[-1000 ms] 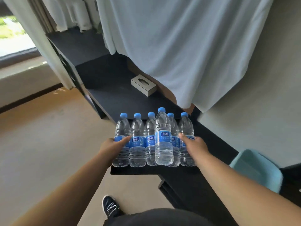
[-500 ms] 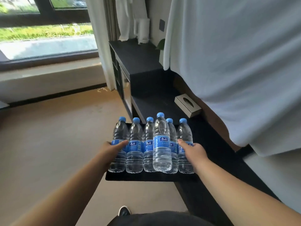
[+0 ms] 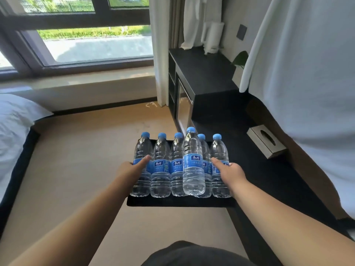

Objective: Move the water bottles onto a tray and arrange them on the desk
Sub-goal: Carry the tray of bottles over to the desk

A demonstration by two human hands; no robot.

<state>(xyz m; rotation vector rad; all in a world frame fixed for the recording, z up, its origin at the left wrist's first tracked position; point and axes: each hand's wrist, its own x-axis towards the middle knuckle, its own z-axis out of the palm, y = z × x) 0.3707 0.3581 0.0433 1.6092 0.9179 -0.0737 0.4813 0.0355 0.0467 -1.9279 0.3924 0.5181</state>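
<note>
Several clear water bottles with blue caps and blue labels stand in a row on a black tray. One bottle stands in front of the others. My left hand grips the tray's left side, with its thumb against the leftmost bottle. My right hand grips the right side, thumb against the rightmost bottle. The tray is held in the air, its left part over the floor and its right part over the edge of the black desk.
A silver tissue box lies on the desk to the right of the tray. A taller black cabinet stands farther back. A white sheet hangs at the right. A bed is at the left, beige floor between.
The view has swung left and lifted, bringing the window and the bed into sight. The tray sits farther left relative to the desk. Both hands keep the same hold.
</note>
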